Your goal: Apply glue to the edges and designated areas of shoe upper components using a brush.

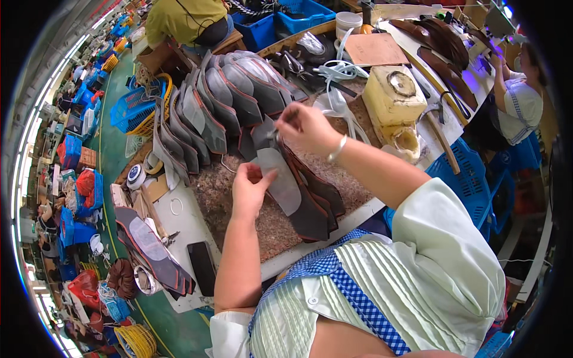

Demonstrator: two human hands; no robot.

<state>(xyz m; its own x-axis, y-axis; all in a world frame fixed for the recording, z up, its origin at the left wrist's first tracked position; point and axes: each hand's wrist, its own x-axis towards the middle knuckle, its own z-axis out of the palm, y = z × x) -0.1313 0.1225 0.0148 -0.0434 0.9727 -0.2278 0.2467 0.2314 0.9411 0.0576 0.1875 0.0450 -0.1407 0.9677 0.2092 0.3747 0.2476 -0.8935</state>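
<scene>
A long light grey oval patch (pixel 280 184) lies over a dark grey, orange-edged shoe-upper piece (pixel 307 213) on the stone slab (pixel 236 209) in front of me. Thumb and fingers of my left hand (pixel 250 190) pinch the patch at its left edge. At the far end of the patch, my right hand (pixel 307 128) has its fingertips pressed together close above the dark pieces. What they hold, if anything, I cannot make out. More orange-edged pieces lie beneath and beside the patch. Beyond both hands spreads a fanned row of similar grey pieces (pixel 221 89).
A glue-crusted yellowish container (pixel 394 92) and a hammer (pixel 443 140) stand and lie to the right. On the left are a black phone (pixel 202 268), a tape roll (pixel 136 174) and stacked pieces (pixel 152 247). Other people sit at the far left and right.
</scene>
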